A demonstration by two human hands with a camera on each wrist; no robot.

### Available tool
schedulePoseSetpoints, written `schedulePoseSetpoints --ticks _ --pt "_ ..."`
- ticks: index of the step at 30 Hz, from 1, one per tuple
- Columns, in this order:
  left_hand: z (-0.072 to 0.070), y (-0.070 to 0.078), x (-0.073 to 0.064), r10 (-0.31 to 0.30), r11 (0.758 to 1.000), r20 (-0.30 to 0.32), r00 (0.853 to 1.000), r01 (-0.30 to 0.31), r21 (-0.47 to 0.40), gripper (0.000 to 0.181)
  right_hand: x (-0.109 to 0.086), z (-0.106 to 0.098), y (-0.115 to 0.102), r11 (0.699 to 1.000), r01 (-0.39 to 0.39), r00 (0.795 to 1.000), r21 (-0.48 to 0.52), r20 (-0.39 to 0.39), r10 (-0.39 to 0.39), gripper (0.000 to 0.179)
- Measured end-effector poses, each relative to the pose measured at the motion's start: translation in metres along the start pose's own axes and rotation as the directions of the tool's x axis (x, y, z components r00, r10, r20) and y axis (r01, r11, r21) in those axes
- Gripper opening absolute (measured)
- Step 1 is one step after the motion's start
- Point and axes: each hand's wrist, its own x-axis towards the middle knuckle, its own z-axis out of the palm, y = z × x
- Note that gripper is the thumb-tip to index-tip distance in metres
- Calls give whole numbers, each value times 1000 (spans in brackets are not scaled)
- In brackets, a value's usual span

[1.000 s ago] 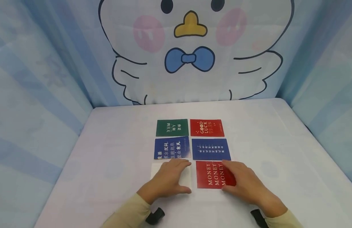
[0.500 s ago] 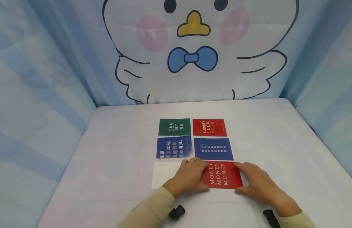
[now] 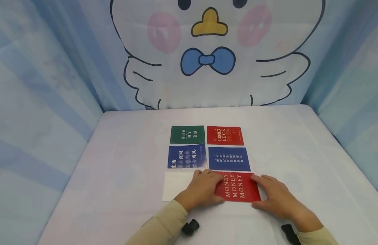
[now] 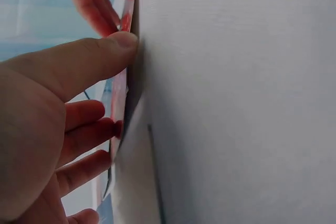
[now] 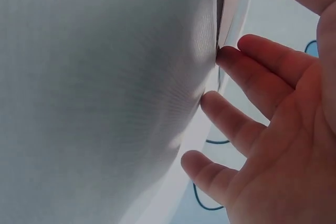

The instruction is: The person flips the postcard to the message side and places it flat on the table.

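Observation:
A red card printed "MONEY" in white (image 3: 250,190) lies at the near right of two columns of cards. My left hand (image 3: 201,190) holds its left end, thumb at the near edge and fingers at the far edge. At its right end my right hand (image 3: 278,199) grips the two corners the same way. The left wrist view shows the thumb (image 4: 100,59) against the red card's edge. In the right wrist view, fingertips (image 5: 210,98) of the right hand rest at the table and card edge. A blank white card (image 3: 176,185) sits to the left, partly hidden by my left hand.
Behind are a blue card with large white writing (image 3: 173,153), a blue card with small writing (image 3: 229,166), a green card (image 3: 176,135) and a red "GOOD LUCK" card (image 3: 235,139). The pale table (image 3: 121,163) ends at a printed curtain (image 3: 207,88).
My left hand has moved right from the white card to the red "MONEY" card's left end. My right hand has shifted slightly to that card's right corners. Both hold still over the last half second.

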Motion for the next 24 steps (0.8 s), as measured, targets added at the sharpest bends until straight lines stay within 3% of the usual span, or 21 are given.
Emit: schedulePoseSetpoints --ticks 5,9,14,24 --pt "-6 -1 0 12 1000 32 999 -12 -10 56 -2 1 0 1000 24 999 -11 -27 -24 87" --pt "-10 -2 1 26 999 55 998 -24 -30 48 -4 2 -2 998 66 996 -21 -65 -67 72" --pt "-11 -3 1 4 994 85 996 5 -105 48 -5 -1 -6 995 95 990 -11 -103 -95 55" --pt "-14 0 -1 -26 991 -18 999 24 -135 46 -1 -4 -7 996 88 981 -24 -170 -90 39"
